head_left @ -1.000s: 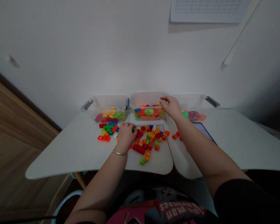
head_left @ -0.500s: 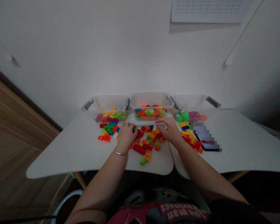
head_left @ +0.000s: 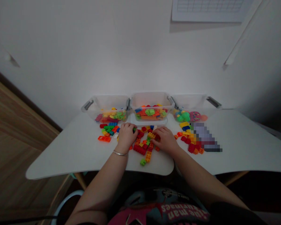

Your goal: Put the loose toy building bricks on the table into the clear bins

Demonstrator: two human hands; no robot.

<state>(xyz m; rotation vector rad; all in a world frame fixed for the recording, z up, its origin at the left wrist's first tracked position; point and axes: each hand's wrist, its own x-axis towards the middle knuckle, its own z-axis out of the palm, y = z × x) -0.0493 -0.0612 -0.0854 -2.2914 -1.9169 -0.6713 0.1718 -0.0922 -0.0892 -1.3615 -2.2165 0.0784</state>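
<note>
My left hand rests at the left side of the brick pile, its fingers curled round a green toy building brick that shows only in part. My right hand is over the right side of the pile, with fingertips closed at a yellow toy building brick. Between the hands lie loose red, orange, yellow and green bricks, among them a dark red brick. Nearer to me are an orange-yellow brick and a light green brick.
Three clear plastic boxes stand along the wall: the left box and middle box hold bricks, the right box holds round toys. More bricks lie left, others right beside a pixelated phone. A seam splits the white tabletop.
My right hand has come down from near the front of the middle box to the yellow brick in the pile. My left hand stays about where it was.
</note>
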